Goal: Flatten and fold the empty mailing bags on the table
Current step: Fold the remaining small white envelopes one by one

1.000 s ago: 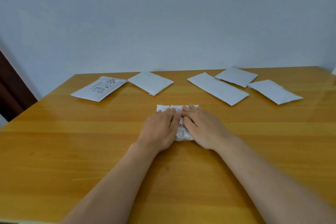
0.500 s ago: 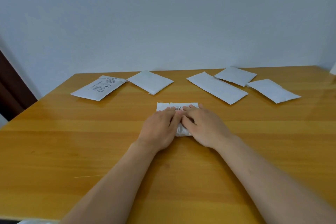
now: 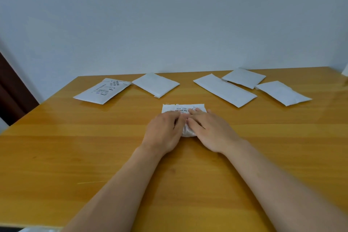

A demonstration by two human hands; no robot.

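A small folded white mailing bag (image 3: 183, 107) with a barcode label lies at the middle of the wooden table (image 3: 94, 147). My left hand (image 3: 163, 132) and my right hand (image 3: 209, 130) lie side by side on top of it, palms down, fingers pressing its near part. Their fingertips meet over the label, and most of the bag is hidden under them. Several other white bags lie flat farther back: a labelled one (image 3: 102, 90), one beside it (image 3: 155, 84), a long one (image 3: 225, 89), and two at the right (image 3: 243, 77) (image 3: 282, 92).
A pale wall rises behind the table's far edge. A dark door or cabinet (image 3: 11, 90) stands at the left. The table's near edge runs along the bottom of the view.
Both hands have slid a little toward me along the folded bag, uncovering more of its far edge and the barcode label. The other bags have not moved.
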